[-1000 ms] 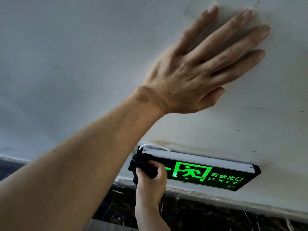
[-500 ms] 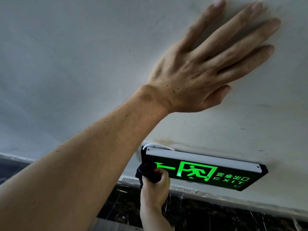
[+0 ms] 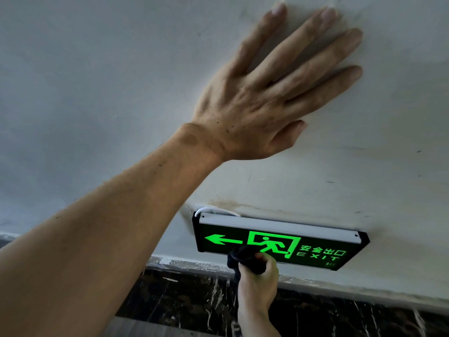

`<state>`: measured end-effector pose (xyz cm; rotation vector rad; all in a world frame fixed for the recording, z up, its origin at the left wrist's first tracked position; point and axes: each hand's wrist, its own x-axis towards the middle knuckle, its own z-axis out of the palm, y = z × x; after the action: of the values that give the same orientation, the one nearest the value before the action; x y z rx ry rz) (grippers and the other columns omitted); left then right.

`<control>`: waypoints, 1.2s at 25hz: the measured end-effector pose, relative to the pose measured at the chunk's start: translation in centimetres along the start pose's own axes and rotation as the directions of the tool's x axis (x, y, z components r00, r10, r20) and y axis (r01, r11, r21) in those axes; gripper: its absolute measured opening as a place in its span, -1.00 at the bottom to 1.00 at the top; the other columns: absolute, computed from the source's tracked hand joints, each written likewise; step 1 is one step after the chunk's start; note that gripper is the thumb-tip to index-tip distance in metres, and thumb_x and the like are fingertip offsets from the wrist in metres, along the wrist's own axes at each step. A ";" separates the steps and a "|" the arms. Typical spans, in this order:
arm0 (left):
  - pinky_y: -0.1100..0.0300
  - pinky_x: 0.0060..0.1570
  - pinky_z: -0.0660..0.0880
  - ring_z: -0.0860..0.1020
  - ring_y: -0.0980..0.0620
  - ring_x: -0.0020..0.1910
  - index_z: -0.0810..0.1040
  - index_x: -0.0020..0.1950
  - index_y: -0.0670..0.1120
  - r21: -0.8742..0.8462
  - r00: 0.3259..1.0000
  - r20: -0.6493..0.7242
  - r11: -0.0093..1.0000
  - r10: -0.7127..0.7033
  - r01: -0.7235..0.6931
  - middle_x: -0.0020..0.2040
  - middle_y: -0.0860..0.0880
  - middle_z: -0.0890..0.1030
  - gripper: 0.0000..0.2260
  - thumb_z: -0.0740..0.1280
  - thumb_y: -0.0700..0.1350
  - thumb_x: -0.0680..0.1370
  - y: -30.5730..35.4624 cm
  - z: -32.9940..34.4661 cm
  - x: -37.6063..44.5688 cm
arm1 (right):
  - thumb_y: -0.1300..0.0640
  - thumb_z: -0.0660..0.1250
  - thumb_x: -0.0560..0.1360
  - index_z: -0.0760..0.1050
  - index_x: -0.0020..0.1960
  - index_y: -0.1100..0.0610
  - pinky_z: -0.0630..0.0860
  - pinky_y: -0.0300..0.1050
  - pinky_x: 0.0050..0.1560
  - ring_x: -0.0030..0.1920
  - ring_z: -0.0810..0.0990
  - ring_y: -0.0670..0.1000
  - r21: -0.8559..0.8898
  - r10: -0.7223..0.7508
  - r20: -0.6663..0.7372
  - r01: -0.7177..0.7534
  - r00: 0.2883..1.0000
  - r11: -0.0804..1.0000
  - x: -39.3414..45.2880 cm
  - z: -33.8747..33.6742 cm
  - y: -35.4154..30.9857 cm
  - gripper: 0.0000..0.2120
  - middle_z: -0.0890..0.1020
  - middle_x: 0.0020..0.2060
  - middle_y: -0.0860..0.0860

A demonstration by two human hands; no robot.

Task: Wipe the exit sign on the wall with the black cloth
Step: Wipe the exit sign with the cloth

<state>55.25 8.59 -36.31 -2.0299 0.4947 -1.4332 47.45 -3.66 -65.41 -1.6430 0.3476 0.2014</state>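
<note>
The exit sign (image 3: 279,242) is a long, flat box on the pale wall (image 3: 97,69), low down near the dark stone strip (image 3: 194,293). Its face is black and glows green: an arrow, a running figure in a door, and the word EXIT. A grey bar runs along its top edge. The right hand (image 3: 258,278) has its fingers (image 3: 261,257) closed tight on the black cloth (image 3: 244,260), pressed to the sign's bottom edge under the figure. The left hand (image 3: 262,100) lies flat on the wall higher up, fingers spread apart.
</note>
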 end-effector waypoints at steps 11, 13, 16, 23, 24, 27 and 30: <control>-0.27 0.48 0.11 0.29 -0.24 0.48 0.30 0.57 -0.03 0.067 1.000 0.010 0.997 -0.029 0.028 0.51 -0.10 0.34 -0.42 0.25 0.09 0.56 -0.2 0.5 -0.5 | 0.26 0.51 0.30 0.47 -0.19 -0.29 0.58 0.25 0.07 -0.01 0.62 0.17 0.009 0.041 -0.249 -0.040 0.968 0.999 5.9 -9.3 -1.2 -0.55 0.61 0.01 0.10; -0.25 0.50 0.08 0.28 -0.24 0.49 0.29 0.57 -0.02 0.082 1.000 0.011 0.997 -0.017 0.016 0.52 -0.10 0.30 -0.42 0.24 0.09 0.57 -0.2 0.6 -0.5 | 0.29 0.50 0.31 0.48 -0.19 -0.28 0.58 0.25 0.08 0.00 0.62 0.19 0.020 0.049 -0.271 -0.045 0.961 0.999 6.5 -10.2 -1.5 -0.55 0.60 0.03 0.11; -0.25 0.50 0.07 0.28 -0.24 0.49 0.29 0.58 -0.02 0.086 1.000 0.005 0.996 -0.008 0.008 0.53 -0.10 0.29 -0.43 0.23 0.10 0.57 -0.3 0.7 -0.6 | 0.30 0.48 0.31 0.48 -0.19 -0.17 0.58 0.23 0.08 -0.01 0.62 0.17 -0.012 0.040 -0.289 -0.045 0.957 0.999 7.1 -11.1 -2.0 -0.62 0.61 0.01 0.11; -0.29 0.47 0.14 0.27 -0.24 0.50 0.31 0.57 -0.03 0.065 1.000 0.010 0.998 -0.004 0.003 0.53 -0.10 0.29 -0.43 0.24 0.10 0.58 -0.4 0.3 -0.6 | 0.31 0.45 0.32 0.46 -0.18 -0.10 0.61 0.17 -0.02 -0.11 0.63 0.19 -0.041 -0.045 -0.310 0.033 0.950 0.999 7.7 -12.8 -3.8 -0.66 0.62 -0.04 0.13; -0.29 0.47 0.15 0.27 -0.24 0.50 0.31 0.57 -0.02 0.062 1.000 0.009 0.998 -0.006 0.005 0.53 -0.10 0.29 -0.44 0.24 0.09 0.58 -0.3 0.2 -0.5 | 0.30 0.46 0.32 0.46 -0.18 -0.10 0.61 0.18 -0.02 -0.11 0.63 0.18 -0.033 -0.059 -0.316 0.051 0.947 0.998 7.7 -13.0 -4.2 -0.67 0.62 -0.04 0.12; -0.25 0.50 0.10 0.25 -0.23 0.52 0.31 0.57 -0.01 0.029 1.000 0.023 0.999 -0.014 0.013 0.54 -0.08 0.27 -0.44 0.26 0.08 0.57 -0.2 -0.1 -0.4 | 0.27 0.46 0.33 0.47 -0.17 -0.13 0.61 0.24 0.00 -0.09 0.64 0.18 0.002 -0.081 -0.307 0.086 0.948 0.996 7.3 -13.3 -5.3 -0.68 0.60 -0.02 0.11; -0.19 0.54 0.01 0.22 -0.21 0.54 0.29 0.58 0.00 -0.019 0.997 0.072 0.999 -0.033 0.034 0.55 -0.07 0.25 -0.43 0.27 0.06 0.57 -0.2 -0.8 -0.4 | 0.27 0.47 0.35 0.48 -0.14 -0.14 0.62 0.22 0.01 -0.04 0.64 0.15 0.054 -0.098 -0.293 0.119 0.951 0.991 6.5 -13.7 -7.1 -0.67 0.60 0.00 0.08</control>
<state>54.37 8.79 -36.31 -2.1074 0.4488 -1.3742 54.94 -17.38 -59.54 -1.6174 0.4798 -0.1369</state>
